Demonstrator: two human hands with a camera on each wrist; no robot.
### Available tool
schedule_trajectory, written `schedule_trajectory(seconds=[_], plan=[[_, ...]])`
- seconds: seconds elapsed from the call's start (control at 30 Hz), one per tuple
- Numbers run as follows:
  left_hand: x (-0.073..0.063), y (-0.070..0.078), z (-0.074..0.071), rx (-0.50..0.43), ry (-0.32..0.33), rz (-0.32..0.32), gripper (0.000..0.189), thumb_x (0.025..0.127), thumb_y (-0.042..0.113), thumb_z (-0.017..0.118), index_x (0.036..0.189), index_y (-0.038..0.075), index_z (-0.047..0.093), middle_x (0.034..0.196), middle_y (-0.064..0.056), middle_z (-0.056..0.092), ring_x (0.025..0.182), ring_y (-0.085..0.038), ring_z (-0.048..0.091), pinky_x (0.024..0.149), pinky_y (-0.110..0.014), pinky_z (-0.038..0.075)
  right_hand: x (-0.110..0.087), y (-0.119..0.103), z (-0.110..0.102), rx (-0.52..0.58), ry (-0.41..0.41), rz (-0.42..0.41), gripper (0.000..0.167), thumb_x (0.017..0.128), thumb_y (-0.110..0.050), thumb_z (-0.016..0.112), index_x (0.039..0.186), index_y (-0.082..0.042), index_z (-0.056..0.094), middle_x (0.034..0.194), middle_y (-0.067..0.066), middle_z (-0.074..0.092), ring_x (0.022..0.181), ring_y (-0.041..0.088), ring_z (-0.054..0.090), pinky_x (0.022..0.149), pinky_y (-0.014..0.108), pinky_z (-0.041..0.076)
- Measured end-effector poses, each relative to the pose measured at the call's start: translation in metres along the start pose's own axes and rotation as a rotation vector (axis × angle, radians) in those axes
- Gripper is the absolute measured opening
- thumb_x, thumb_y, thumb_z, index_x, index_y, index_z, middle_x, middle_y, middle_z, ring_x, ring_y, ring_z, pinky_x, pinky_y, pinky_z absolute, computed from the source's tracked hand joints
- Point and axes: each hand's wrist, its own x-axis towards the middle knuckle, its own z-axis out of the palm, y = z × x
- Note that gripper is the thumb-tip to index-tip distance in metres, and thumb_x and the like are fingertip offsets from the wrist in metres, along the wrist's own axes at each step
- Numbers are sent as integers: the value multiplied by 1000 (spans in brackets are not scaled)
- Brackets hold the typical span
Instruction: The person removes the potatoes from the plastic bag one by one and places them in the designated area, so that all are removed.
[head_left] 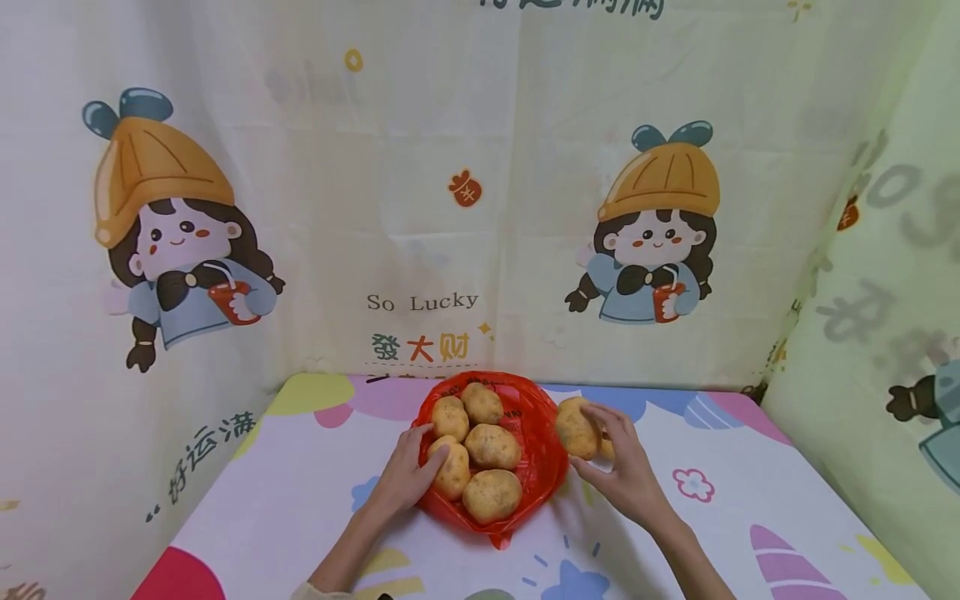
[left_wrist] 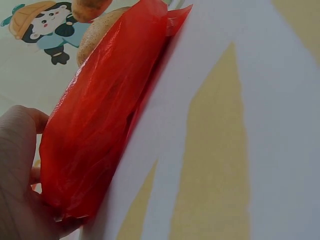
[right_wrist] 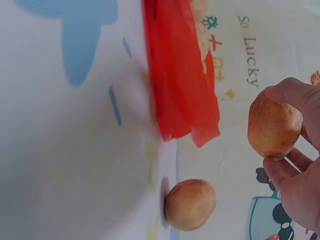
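A red plastic bag (head_left: 542, 467) lies with its mouth spread wide, and several potatoes (head_left: 492, 447) sit inside it. My left hand (head_left: 408, 471) holds the bag's left side, thumb over the rim beside the nearest potatoes; in the left wrist view the fingers are partly hidden behind the red plastic (left_wrist: 95, 120). Just off the bag's right edge, my right hand (head_left: 618, 462) grips a single potato (head_left: 577, 427) between thumb and fingers. The right wrist view shows this held potato (right_wrist: 275, 125) raised off the table. Another potato (right_wrist: 190, 205) rests on the table, mostly hidden behind the hand in the head view.
The table (head_left: 660, 533) wears a white cloth printed with coloured shapes. A printed curtain (head_left: 525, 250) with cartoon figures hangs behind the table, and similar cloth covers both sides.
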Motion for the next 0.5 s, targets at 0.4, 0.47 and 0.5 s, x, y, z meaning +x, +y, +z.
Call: schedule_trajectory(seconds=[0.4, 0.47, 0.5], plan=[[0, 1, -1, -11, -9, 6, 65, 101, 47, 59, 148, 4, 45, 150, -22, 43, 136, -41, 45, 113, -63, 37, -8, 20, -11, 0, 90, -51, 76, 71, 6, 88, 139, -1, 54, 138, 19, 51, 124, 22, 46, 94, 1, 36], [-1, 2, -2, -10, -9, 11, 65, 101, 46, 59, 148, 3, 45, 150, -23, 43, 136, -42, 45, 112, -64, 37, -9, 25, -13, -13, 107, -57, 76, 70, 7, 88, 138, 0, 55, 137, 19, 51, 122, 20, 45, 93, 1, 36], [-1, 2, -2, -9, -7, 12, 65, 101, 46, 59, 148, 3, 45, 149, -23, 43, 136, -42, 45, 112, -64, 37, -10, 27, -15, -19, 115, -60, 76, 70, 7, 88, 138, 1, 55, 137, 20, 52, 122, 19, 45, 93, 1, 36]])
